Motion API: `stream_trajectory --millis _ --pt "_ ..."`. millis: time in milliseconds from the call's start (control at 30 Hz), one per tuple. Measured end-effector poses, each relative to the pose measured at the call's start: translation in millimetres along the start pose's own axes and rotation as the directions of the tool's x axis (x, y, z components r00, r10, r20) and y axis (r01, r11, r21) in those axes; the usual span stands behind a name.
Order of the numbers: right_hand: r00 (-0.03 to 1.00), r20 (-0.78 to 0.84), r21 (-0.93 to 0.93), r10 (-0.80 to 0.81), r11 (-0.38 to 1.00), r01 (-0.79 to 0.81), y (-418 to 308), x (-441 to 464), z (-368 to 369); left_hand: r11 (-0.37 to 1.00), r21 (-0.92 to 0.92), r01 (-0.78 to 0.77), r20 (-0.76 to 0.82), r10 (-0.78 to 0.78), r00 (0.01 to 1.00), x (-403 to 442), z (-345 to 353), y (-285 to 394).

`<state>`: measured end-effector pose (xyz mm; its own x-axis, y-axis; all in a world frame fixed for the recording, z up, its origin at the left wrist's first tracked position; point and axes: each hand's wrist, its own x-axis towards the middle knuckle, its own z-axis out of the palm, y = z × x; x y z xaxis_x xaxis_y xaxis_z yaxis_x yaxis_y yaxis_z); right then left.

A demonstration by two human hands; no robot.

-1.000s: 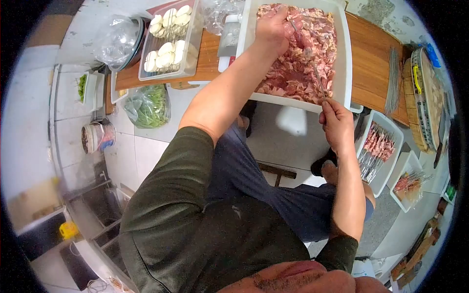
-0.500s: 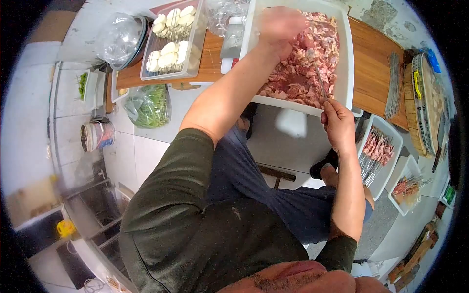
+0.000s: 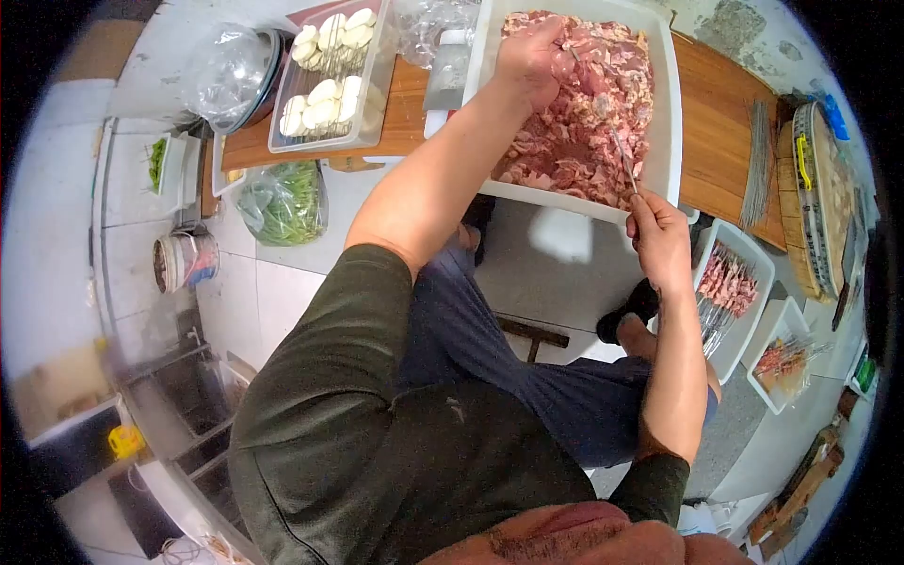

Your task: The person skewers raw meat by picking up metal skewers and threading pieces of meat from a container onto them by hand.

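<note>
A deep white tub (image 3: 668, 122) holds a heap of cut raw meat (image 3: 589, 122). My left hand (image 3: 535, 64) is over the heap at the tub's upper left, its fingers closed around what looks like a small piece of meat, mostly hidden by the fingers. At the tub's near right corner, my right hand (image 3: 661, 237) pinches the lower end of a thin metal skewer (image 3: 627, 162). The skewer slants up and left over the meat, and its far end is hard to make out against the heap.
Bare skewers (image 3: 756, 165) lie on the wooden table (image 3: 711, 113), beside a round chopping block (image 3: 817, 193). Lower right are a tray of meat skewers (image 3: 728, 282) and a smaller tray (image 3: 780, 363). A clear box (image 3: 372, 118) of skewered white slices stands left.
My left hand, blurred before, is now sharper and its fingers have drawn together over the meat. The right hand has shifted slightly right and down with the skewer.
</note>
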<state>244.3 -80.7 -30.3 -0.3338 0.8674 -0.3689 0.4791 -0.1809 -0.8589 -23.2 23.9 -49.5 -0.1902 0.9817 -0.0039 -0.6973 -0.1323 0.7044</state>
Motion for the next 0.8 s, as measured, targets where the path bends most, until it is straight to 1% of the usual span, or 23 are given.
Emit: stream_trajectory --millis 67,167,267,367,567,667,800 --pt "1.000 0.012 0.006 0.002 1.000 -0.003 0.1 0.6 -2.2 1.000 0.013 0.022 0.019 -0.022 1.000 -2.7 0.9 2.2" --pt "1.000 0.009 -0.015 0.008 1.000 -0.008 -3.1 -0.5 -1.0 0.999 -0.037 -0.008 -0.056 0.006 0.998 -10.6 15.4 6.6" --pt "1.000 -0.015 0.017 -0.007 1.000 0.008 0.4 1.3 4.3 1.000 0.024 -0.007 -0.048 0.009 0.999 3.7 -7.1 -8.9" --pt "1.000 -0.002 -0.022 -0.025 0.999 0.025 -2.3 0.8 3.9 0.997 0.071 -0.001 -0.097 0.008 0.995 2.8 -6.8 -8.7" --pt "0.999 0.024 -0.010 -0.029 1.000 0.030 -1.4 5.3 4.8 0.998 0.053 0.021 -0.090 -0.016 0.996 -2.2 -2.1 -4.3" --pt "1.000 0.013 0.068 -0.015 0.998 0.014 -0.5 5.9 8.5 0.998 0.002 0.059 -0.006 -0.059 0.998 -2.4 -6.2 -3.0" --pt "0.999 0.045 0.063 0.003 0.998 -0.006 -7.9 5.1 8.6 1.000 0.003 0.006 0.008 -0.006 1.000 -2.1 -3.4 -4.6"
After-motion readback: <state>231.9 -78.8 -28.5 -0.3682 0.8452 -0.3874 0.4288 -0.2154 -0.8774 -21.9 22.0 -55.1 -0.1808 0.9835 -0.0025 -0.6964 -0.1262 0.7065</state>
